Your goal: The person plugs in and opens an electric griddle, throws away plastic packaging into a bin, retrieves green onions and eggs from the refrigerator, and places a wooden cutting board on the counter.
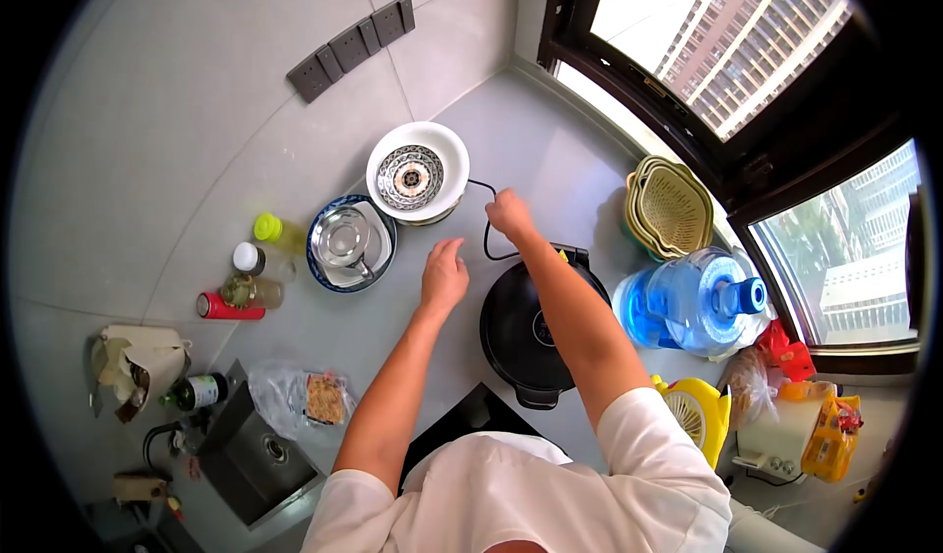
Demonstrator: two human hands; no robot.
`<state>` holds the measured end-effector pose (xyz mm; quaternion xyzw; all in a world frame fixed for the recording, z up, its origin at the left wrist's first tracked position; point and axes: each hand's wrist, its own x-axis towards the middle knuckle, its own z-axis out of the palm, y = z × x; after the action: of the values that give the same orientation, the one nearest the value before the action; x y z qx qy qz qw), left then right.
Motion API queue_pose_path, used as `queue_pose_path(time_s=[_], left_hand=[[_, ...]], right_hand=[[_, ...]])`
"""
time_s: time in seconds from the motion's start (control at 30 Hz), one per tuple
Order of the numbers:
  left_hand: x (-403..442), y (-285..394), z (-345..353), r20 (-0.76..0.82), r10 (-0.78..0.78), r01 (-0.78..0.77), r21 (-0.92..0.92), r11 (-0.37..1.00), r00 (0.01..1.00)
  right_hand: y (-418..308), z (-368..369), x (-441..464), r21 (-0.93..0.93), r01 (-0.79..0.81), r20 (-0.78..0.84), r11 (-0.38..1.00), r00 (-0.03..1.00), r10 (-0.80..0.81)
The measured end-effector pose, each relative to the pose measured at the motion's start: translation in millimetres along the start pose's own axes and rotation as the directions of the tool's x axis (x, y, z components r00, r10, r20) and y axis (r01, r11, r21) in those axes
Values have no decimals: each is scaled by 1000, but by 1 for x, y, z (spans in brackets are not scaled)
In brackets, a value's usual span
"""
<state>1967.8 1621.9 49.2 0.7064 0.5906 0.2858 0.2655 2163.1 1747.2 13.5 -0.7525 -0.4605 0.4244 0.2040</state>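
Observation:
My right hand (511, 214) is closed around a black power cord (487, 237). The cord loops from behind the white bowl, past my fingers, and down toward the back of a round black electric griddle (511, 322) with its lid down. My right forearm passes over the griddle and hides part of it. To the left of the griddle, my left hand (444, 276) hovers over the counter with its fingers loosely extended and holds nothing. Beyond it stands a white bowl (456, 165) with a patterned bowl (410, 177) inside, on top of other dishes.
A blue-rimmed dish (319, 270) carries a clear glass vessel (344, 239). Several jars line the left wall, near a sink (265, 455). Colanders (673, 209), a large water jug (697, 303) and a yellow fan (695, 415) stand on the right. Wall sockets (351, 47) are at the back.

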Motion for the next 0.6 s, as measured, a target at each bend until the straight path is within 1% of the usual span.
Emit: queue_pose_path(time_s=[0.07, 0.1, 0.13, 0.17, 0.2, 0.23, 0.3, 0.37, 0.4, 0.43, 0.5, 0.57, 0.6], left_hand=[[-2, -6, 3, 6, 20, -21, 24, 999, 1000], [-2, -8, 5, 9, 13, -13, 26, 1000, 1000], [1, -8, 7, 23, 13, -13, 21, 1000, 1000], [5, -8, 9, 35, 16, -17, 13, 1000, 999], [13, -6, 11, 31, 17, -17, 9, 1000, 999], [21, -4, 12, 36, 7, -7, 9, 1000, 999], [29, 1, 14, 35, -3, 3, 8, 1000, 999], [39, 4, 16, 22, 35, -35, 9, 999, 999], [42, 4, 17, 20, 34, -35, 13, 999, 999], [43, 4, 19, 38, 26, -27, 15, 1000, 999], [44, -1, 24, 55, 8, -9, 24, 1000, 998], [45, -6, 30, 33, 12, -13, 29, 999, 999], [46, -7, 32, 34, 4, -5, 29, 1000, 999]], right_hand=[[0, 6, 9, 186, -172, 155, 967, 977, 144], [3, 7, 12, 184, -178, 162, 967, 976, 149], [6, 5, 15, 416, -204, 139, 886, 977, 159], [9, 0, 19, 624, -207, 115, 754, 978, 173], [10, -8, 22, 735, -245, 171, 633, 969, 176], [9, -10, 25, 731, -242, 169, 638, 970, 175], [7, -13, 31, 788, -228, 93, 572, 963, 254], [5, -15, 43, 802, -200, 61, 563, 965, 256], [5, -16, 50, 816, -178, 33, 551, 964, 264], [5, -18, 59, 817, -180, 38, 547, 965, 261], [4, -20, 75, 840, -121, -1, 529, 974, 225], [3, -19, 86, 827, -160, 22, 539, 967, 253], [7, -23, 91, 853, -197, 70, 483, 961, 269]])
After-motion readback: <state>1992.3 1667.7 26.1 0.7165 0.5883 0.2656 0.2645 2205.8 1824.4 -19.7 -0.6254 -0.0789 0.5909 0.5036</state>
